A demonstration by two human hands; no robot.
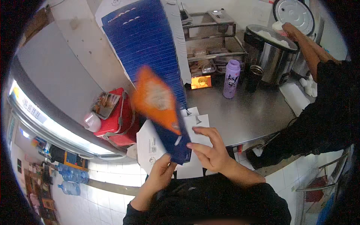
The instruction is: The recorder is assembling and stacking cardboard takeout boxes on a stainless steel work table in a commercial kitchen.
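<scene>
A blue and orange cardboard box point(165, 108), blurred at its upper end, stands tilted in front of me. My left hand point(161, 173) is closed on its lower edge, thumb in front. At its right edge is my right hand point(213, 152), fingers apart, with one fingertip against the cardboard. Beneath the box lie white cardboard blanks point(197, 138), partly covered by my hands and the box. A tall stack of blue cardboard pieces point(144, 41) rises just behind.
A purple bottle point(231, 79) and a black tumbler point(255, 77) stand on the steel counter point(240, 116). At right, a co-worker's hand point(290, 30) reaches over an open rice cooker point(275, 62). A red cooler box point(119, 131) carries a plastic food tray point(106, 105) at left.
</scene>
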